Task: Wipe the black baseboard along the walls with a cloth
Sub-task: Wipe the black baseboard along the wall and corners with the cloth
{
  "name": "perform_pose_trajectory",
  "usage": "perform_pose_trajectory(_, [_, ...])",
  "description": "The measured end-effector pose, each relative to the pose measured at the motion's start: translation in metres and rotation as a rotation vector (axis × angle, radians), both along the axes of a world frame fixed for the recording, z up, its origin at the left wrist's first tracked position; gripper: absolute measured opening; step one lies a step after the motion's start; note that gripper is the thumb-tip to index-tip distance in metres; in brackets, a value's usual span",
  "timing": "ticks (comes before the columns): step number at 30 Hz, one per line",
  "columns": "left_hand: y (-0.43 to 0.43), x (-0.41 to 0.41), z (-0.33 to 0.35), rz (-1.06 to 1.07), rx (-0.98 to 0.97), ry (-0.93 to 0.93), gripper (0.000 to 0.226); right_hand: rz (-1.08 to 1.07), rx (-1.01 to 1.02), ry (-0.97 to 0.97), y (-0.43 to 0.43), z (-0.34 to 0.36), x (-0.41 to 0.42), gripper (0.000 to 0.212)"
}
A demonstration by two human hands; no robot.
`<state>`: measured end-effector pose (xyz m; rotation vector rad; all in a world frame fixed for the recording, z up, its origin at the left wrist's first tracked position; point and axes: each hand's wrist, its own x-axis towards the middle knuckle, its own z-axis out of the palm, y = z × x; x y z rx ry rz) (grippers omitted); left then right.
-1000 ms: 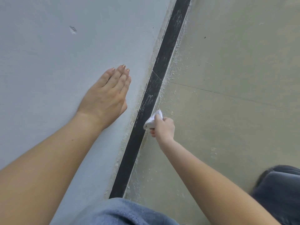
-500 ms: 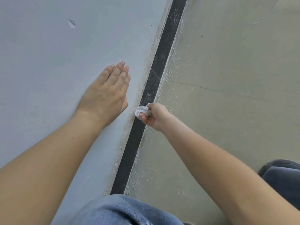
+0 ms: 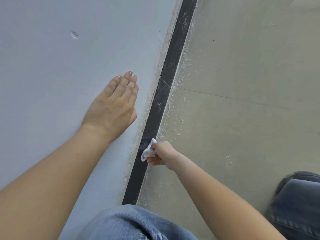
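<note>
Fingers of the right hand (image 3: 161, 154) are curled tight around a small bunched white cloth (image 3: 148, 151), which sticks out past the knuckles and presses against the face of the black baseboard (image 3: 156, 116). The hand sits low, just above the floor (image 3: 242, 101), with its forearm reaching in from the lower right.

Up and to the left, the left hand (image 3: 113, 104) lies flat on the pale grey wall (image 3: 52, 75), fingers straight and held together, pointing up along the wall; it grips nothing. Its thumb side is near the top edge of the baseboard without touching it.

The baseboard runs as a narrow dark strip from the bottom centre up to the top right, between wall and floor. A joint crosses it above the left hand's fingertips, and faint pale scuffs mark its surface above the cloth. Crumbly white debris (image 3: 174, 122) lines both of its edges and is scattered over the greenish floor beside it. A thin seam crosses the floor to the right.

On the wall, high up, there is a small chipped mark (image 3: 74, 35). Blue denim on a knee (image 3: 131, 224) fills the bottom edge, and a darker denim leg (image 3: 297, 201) shows at the lower right.
</note>
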<state>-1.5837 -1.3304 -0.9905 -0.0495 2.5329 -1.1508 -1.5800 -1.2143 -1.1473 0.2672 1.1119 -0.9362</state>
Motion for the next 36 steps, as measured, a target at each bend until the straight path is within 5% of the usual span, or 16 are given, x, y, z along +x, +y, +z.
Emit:
perform_pose_trajectory(2, [0.0,0.0,0.001,0.007,0.011,0.002,0.059,-0.04,0.057,0.0,-0.014,-0.006,-0.009,0.034])
perform_pose_trajectory(7, [0.001,0.0,0.001,0.009,0.022,0.005,0.06,-0.103,0.029,0.162,-0.041,-0.016,-0.056,0.013])
perform_pose_trajectory(10, [0.002,-0.001,0.001,0.008,0.02,0.005,0.059,-0.174,0.017,0.134,-0.048,-0.011,-0.079,0.036])
perform_pose_trajectory(15, [0.001,-0.001,0.001,0.012,0.01,0.006,0.059,-0.548,-0.032,0.034,-0.041,-0.002,-0.114,0.041])
perform_pose_trajectory(17, [0.001,-0.001,0.001,0.012,0.007,0.005,0.059,-0.696,-0.027,0.14,-0.039,-0.003,-0.128,0.032])
perform_pose_trajectory(21, [0.001,-0.001,0.002,0.014,0.009,0.005,0.059,-0.502,0.087,0.42,-0.025,-0.005,-0.103,0.035])
perform_pose_trajectory(27, [0.001,-0.002,0.002,0.014,0.029,0.004,0.058,0.014,-0.065,-0.063,0.0,0.005,-0.031,0.018])
perform_pose_trajectory(36, [0.002,-0.002,0.001,0.015,0.021,0.007,0.058,-0.419,-0.049,-0.127,-0.043,0.016,-0.101,0.017])
